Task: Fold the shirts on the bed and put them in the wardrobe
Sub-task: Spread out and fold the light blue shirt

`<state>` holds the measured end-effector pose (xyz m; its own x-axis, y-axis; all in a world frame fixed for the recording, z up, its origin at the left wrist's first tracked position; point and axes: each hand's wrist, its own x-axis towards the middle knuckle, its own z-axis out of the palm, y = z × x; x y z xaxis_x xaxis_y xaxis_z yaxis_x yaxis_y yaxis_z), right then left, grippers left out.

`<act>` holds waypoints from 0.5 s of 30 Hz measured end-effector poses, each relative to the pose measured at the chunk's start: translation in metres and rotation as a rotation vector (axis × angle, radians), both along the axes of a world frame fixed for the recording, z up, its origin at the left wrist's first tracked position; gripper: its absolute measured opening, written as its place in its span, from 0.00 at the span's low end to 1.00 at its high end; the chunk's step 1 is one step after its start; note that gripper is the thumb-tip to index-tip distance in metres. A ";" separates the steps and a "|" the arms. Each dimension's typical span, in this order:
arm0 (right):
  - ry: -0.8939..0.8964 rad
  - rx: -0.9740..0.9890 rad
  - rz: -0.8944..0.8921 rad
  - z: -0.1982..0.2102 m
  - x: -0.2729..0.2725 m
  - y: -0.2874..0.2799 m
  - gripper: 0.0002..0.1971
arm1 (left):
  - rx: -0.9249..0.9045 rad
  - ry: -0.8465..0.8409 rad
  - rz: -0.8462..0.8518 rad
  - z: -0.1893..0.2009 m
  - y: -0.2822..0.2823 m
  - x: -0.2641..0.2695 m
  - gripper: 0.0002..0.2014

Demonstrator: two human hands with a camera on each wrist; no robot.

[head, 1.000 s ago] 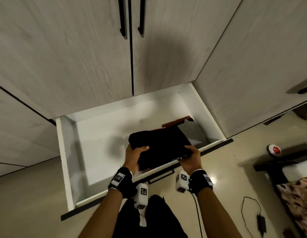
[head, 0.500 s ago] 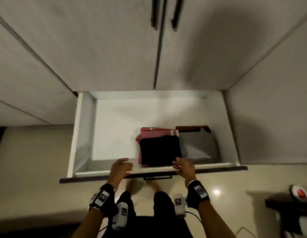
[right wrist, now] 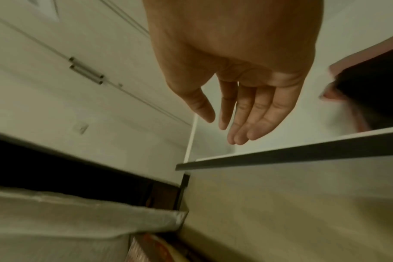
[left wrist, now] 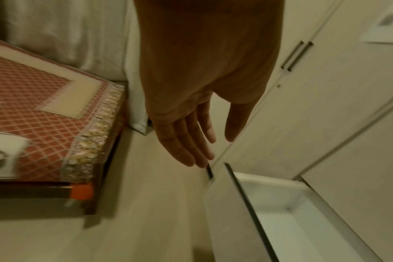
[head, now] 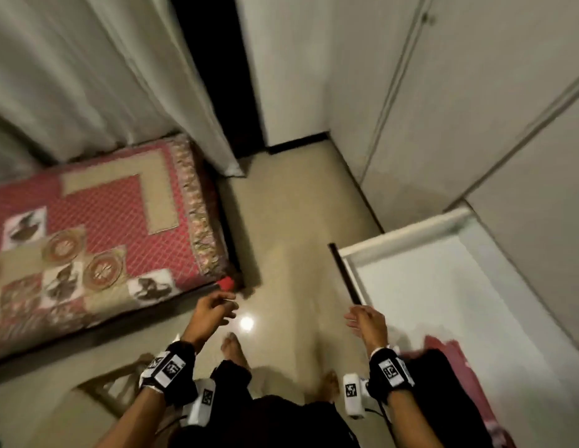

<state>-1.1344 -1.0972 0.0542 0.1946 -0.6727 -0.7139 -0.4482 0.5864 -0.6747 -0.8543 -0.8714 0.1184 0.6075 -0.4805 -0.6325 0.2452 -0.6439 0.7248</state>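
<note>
Head view: left hand (head: pixel 213 313) and right hand (head: pixel 367 321) both empty, fingers relaxed apart. Bed (head: pixel 97 234) lies far-left, nearer left hand; open drawer (head: pixel 408 236) right.

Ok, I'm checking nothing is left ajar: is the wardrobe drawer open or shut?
Open. The drawer stands pulled out over the floor, with the black shirt lying inside.
</note>
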 end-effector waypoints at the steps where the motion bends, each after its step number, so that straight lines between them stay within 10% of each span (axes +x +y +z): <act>1: -0.004 0.003 0.126 0.001 0.041 0.009 0.06 | -0.004 -0.006 0.116 0.000 0.037 0.022 0.06; 7: 0.000 -0.024 0.557 0.012 0.263 0.097 0.04 | 0.006 0.053 0.541 -0.013 0.202 0.122 0.06; 11: 0.003 -0.032 0.770 0.009 0.414 0.194 0.07 | -0.044 0.079 0.728 -0.036 0.314 0.202 0.24; 15: -0.030 -0.007 1.063 0.018 0.540 0.299 0.08 | -0.054 0.006 0.901 -0.018 0.396 0.260 0.10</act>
